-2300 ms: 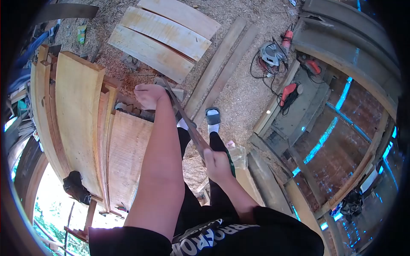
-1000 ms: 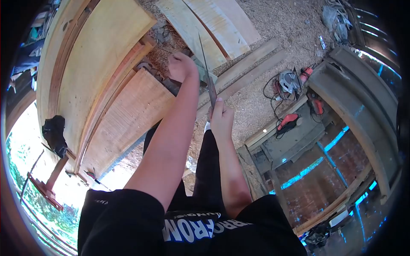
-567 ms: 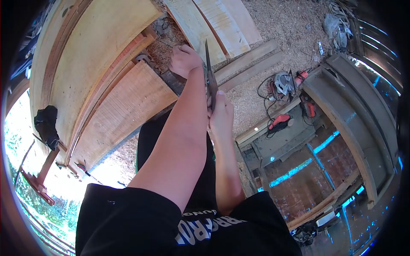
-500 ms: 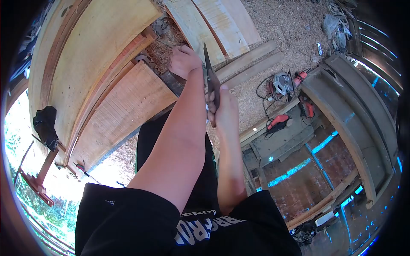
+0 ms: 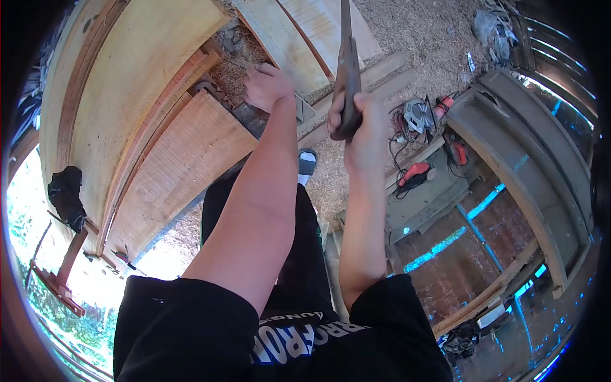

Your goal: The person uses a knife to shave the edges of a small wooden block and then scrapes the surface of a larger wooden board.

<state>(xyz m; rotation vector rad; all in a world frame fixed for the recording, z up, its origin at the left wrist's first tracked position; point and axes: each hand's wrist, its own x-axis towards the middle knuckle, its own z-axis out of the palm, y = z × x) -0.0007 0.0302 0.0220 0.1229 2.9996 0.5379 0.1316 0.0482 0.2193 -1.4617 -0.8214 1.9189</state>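
Observation:
My right hand (image 5: 366,127) is wrapped round the brown handle of a long, narrow tool (image 5: 347,70), which points up towards the top edge; its exact type is unclear. Over the end of the pale planks, my left hand (image 5: 268,88) has its fingers curled together, and what they hold, if anything, is hidden. Beside that hand lie dark wooden blocks (image 5: 248,116) and wood scraps. The two hands are apart.
Curved wooden panels (image 5: 181,143) fill the left side. Pale planks (image 5: 283,41) lie on shavings at the top. To the right are a circular saw (image 5: 418,118), a red corded tool (image 5: 415,170) and a curved wooden frame (image 5: 509,184). A sandalled foot (image 5: 307,162) shows below.
My right hand has moved up and to the right, lifting the tool away from my left hand. My left hand has shifted slightly left. The foot has come into view.

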